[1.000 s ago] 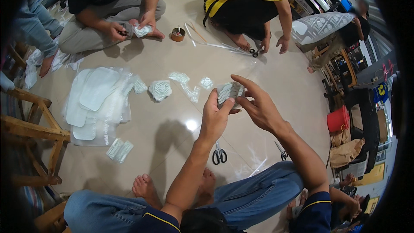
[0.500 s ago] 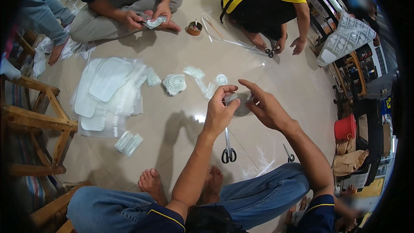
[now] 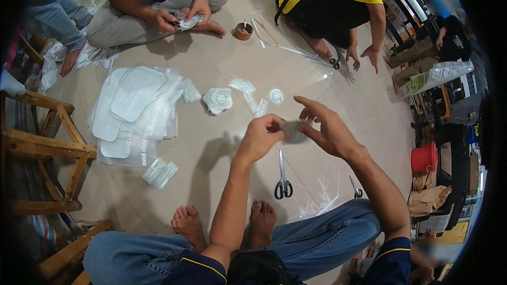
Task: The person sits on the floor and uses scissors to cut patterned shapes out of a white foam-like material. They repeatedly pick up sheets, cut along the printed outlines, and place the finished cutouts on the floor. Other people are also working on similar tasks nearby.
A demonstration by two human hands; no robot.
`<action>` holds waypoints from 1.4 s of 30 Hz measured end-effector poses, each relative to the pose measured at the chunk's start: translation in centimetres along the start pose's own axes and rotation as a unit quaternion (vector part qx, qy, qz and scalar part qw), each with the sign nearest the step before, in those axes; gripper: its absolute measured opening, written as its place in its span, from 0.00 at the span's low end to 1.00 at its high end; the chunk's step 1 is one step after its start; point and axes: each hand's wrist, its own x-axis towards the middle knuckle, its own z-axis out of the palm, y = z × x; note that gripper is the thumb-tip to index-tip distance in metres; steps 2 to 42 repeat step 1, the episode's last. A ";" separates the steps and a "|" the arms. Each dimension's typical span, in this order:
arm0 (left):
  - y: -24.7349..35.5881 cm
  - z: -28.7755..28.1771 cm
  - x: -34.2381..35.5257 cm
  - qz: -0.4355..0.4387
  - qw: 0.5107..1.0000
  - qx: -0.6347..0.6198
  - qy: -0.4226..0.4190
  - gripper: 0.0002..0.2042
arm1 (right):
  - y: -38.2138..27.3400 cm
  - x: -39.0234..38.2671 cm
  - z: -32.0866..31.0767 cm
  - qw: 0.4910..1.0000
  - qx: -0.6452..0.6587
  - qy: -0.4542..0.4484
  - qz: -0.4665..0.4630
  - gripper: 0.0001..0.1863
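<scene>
A roundish grey patterned cut-out, like a sticker and blurred by motion, is held up above the floor in front of me. My left hand pinches its left edge between thumb and fingers. At its right side my right hand has the thumb on it, while the index finger stretches up and away. Black-handled scissors lie on the floor just below my hands. Ahead are a small round cut-out, narrow patterned pieces and a stack of rounded cut-outs.
Large translucent sheets lie piled at left, with rectangular pieces nearer me. A second pair of scissors and clear scraps are at right. Wooden stools stand left. Two people sit and crouch opposite, near a small tin.
My hands have tilted the cut-out and moved slightly, the left one lower. The small round cut-out now shows clear of my fingers. At far right, a person with a clear sheet has shifted.
</scene>
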 end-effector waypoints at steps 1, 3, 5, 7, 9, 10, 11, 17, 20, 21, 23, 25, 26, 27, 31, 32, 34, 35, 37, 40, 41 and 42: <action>-0.1 -0.1 0.0 -0.001 1.000 0.000 0.001 0.11 | 0.0 0.1 0.0 1.000 -0.011 0.016 0.003 0.41; -0.1 -0.1 0.0 -0.001 1.000 0.000 0.001 0.11 | 0.0 0.1 0.0 1.000 -0.011 0.016 0.003 0.41; -0.1 -0.1 0.0 -0.001 1.000 0.000 0.001 0.11 | 0.0 0.1 0.0 1.000 -0.011 0.016 0.003 0.41; -0.1 -0.1 0.0 -0.001 1.000 0.000 0.001 0.11 | 0.0 0.1 0.0 1.000 -0.011 0.016 0.003 0.41; -0.1 -0.1 0.0 -0.001 1.000 0.000 0.001 0.11 | 0.0 0.1 0.0 1.000 -0.011 0.016 0.003 0.41; -0.1 -0.1 0.0 -0.001 1.000 0.000 0.001 0.11 | 0.0 0.1 0.0 1.000 -0.011 0.016 0.003 0.41; -0.1 -0.1 0.0 -0.001 1.000 0.000 0.001 0.11 | 0.0 0.1 0.0 1.000 -0.011 0.016 0.003 0.41; -0.1 -0.1 0.0 -0.001 1.000 0.000 0.001 0.11 | 0.0 0.1 0.0 1.000 -0.011 0.016 0.003 0.41; -0.1 -0.1 0.0 -0.001 1.000 0.000 0.001 0.11 | 0.0 0.1 0.0 1.000 -0.011 0.016 0.003 0.41; -0.1 -0.1 0.0 -0.001 1.000 0.000 0.001 0.11 | 0.0 0.1 0.0 1.000 -0.011 0.016 0.003 0.41; -0.1 -0.1 0.0 -0.001 1.000 0.000 0.001 0.11 | 0.0 0.1 0.0 1.000 -0.011 0.016 0.003 0.41; -0.1 -0.1 0.0 -0.001 1.000 0.000 0.001 0.11 | 0.0 0.1 0.0 1.000 -0.011 0.016 0.003 0.41; -0.1 -0.1 0.0 -0.001 1.000 0.000 0.001 0.11 | 0.0 0.1 0.0 1.000 -0.011 0.016 0.003 0.41; -0.1 -0.1 0.0 -0.001 1.000 0.000 0.001 0.11 | 0.0 0.1 0.0 1.000 -0.011 0.016 0.003 0.41; -0.1 -0.1 0.0 -0.001 1.000 0.000 0.001 0.11 | 0.0 0.1 0.0 1.000 -0.011 0.016 0.003 0.41; -0.1 -0.1 0.0 -0.001 1.000 0.000 0.001 0.11 | 0.0 0.1 0.0 1.000 -0.011 0.016 0.003 0.41; -0.1 -0.1 0.0 -0.001 1.000 0.000 0.001 0.11 | 0.0 0.1 0.0 1.000 -0.011 0.016 0.003 0.41; -0.1 -0.1 0.0 -0.001 1.000 0.000 0.001 0.11 | 0.0 0.1 0.0 1.000 -0.011 0.016 0.003 0.41; -0.1 -0.1 0.0 -0.001 1.000 0.000 0.001 0.11 | 0.0 0.1 0.0 1.000 -0.011 0.016 0.003 0.41; -0.1 -0.1 0.0 -0.001 1.000 0.000 0.001 0.11 | 0.0 0.1 0.0 1.000 -0.011 0.016 0.003 0.41; -0.1 -0.1 0.0 -0.001 1.000 0.000 0.001 0.11 | 0.0 0.1 0.0 1.000 -0.011 0.016 0.003 0.41; -0.1 -0.1 0.0 -0.001 1.000 0.000 0.001 0.11 | 0.0 0.1 0.0 1.000 -0.011 0.016 0.003 0.41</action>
